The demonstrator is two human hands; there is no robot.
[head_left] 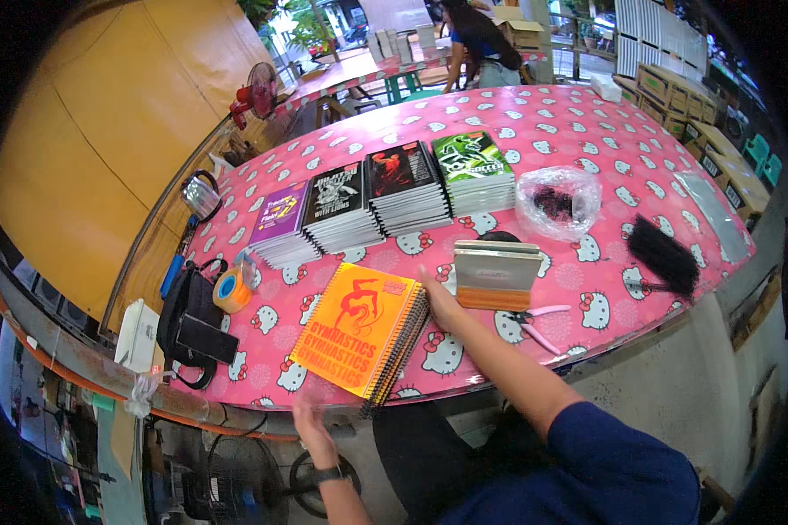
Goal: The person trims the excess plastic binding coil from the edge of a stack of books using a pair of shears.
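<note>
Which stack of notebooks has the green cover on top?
The stack with the green cover is the right-most of the four stacks in the row. The other three stacks show a purple, a grey-and-black and a black-and-red cover.

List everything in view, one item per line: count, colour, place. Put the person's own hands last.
notebook stacks: four, purple, grey, black-red and green covers, in a row mid-table
orange notebook pile: one, spiral-bound, near table edge
block of plain books: one, pale with tan edge, right of the orange pile
pliers: one, pink handles, below that block
clear bag: one, dark bits inside, right of the green stack
black bundle: one, far right
tape roll: one, orange, left
black bag: one, left edge
tablecloth: pink, cartoon-cat print
left hand: below the table edge, open
right hand: touching the orange pile's right side
</note>
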